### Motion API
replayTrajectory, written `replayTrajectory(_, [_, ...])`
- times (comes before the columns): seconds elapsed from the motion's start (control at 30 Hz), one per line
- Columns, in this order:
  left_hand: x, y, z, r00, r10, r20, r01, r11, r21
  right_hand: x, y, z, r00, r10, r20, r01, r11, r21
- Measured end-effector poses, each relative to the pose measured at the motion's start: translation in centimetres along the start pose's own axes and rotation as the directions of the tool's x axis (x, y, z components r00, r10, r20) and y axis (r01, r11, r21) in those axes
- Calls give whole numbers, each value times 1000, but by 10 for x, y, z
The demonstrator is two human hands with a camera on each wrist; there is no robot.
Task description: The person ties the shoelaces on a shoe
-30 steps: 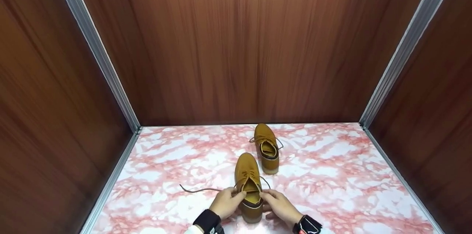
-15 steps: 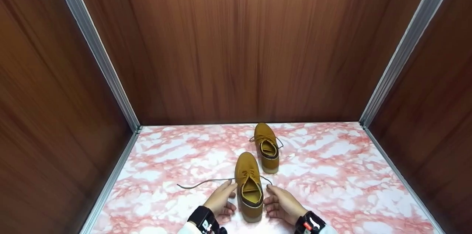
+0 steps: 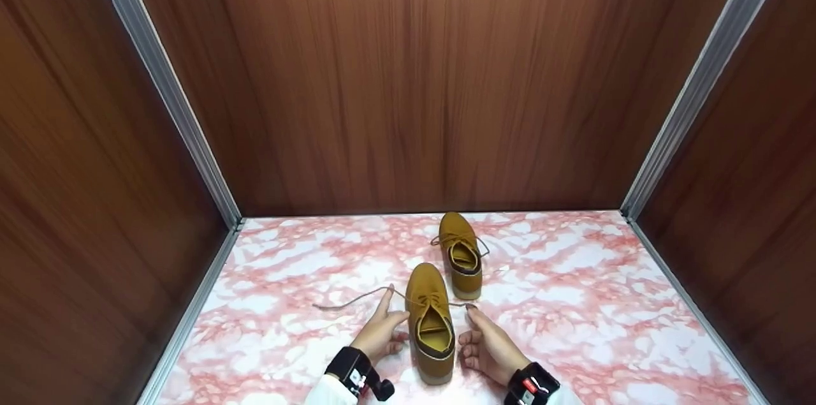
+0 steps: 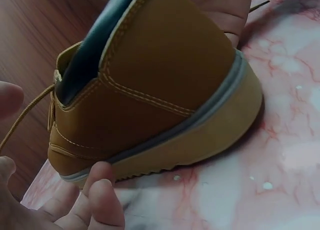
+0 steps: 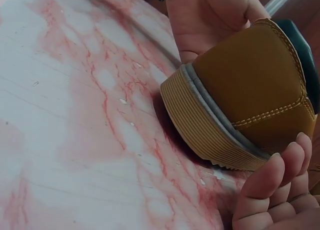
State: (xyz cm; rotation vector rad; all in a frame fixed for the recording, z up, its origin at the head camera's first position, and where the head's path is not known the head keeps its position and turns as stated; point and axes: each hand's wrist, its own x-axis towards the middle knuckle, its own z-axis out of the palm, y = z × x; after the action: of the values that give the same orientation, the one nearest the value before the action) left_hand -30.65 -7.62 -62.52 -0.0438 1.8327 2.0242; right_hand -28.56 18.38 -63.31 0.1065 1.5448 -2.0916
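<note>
A tan lace-up shoe (image 3: 426, 280) stands on the table between the two hands, toe pointing away. Its lace (image 3: 357, 298) runs out to both sides. On the left, my left hand (image 3: 381, 331) has its index finger stretched forward with the lace across the fingertip, thumb spread apart. My right hand (image 3: 494, 344) pinches the short right lace end at thumb and index fingertip, the other fingers loosely bent beside the shoe. Close up, the left wrist view shows the shoe's side (image 4: 150, 85) and the right wrist view its heel (image 5: 245, 75).
A second tan shoe (image 3: 454, 226), its lace loops spread, stands just behind and to the right. The pink-and-white marbled tabletop (image 3: 274, 354) is bounded by brown wood panels (image 3: 408, 73) at back and sides, with grey metal strips (image 3: 191, 124) at the corners.
Both hands have left the shoe's collar and moved to its lace ends. The left index finger has lifted the left lace; the right hand has taken hold of the right one. The shoes stay put.
</note>
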Motion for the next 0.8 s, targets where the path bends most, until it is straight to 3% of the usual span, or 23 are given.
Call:
replayTrajectory(0.23, [4, 8, 0, 996, 91, -14, -92, 993, -72, 0, -10, 1, 996, -89, 22, 87, 993, 77])
replayTrajectory(0.43, [6, 15, -1, 985, 166, -45, -171, 976, -138, 1, -21, 3, 983, -186, 4, 183, 968, 172])
replayTrajectory(0.8, [11, 25, -1, 970, 240, -44, -244, 953, -177, -3, -40, 7, 957, -285, -58, 290, 926, 241])
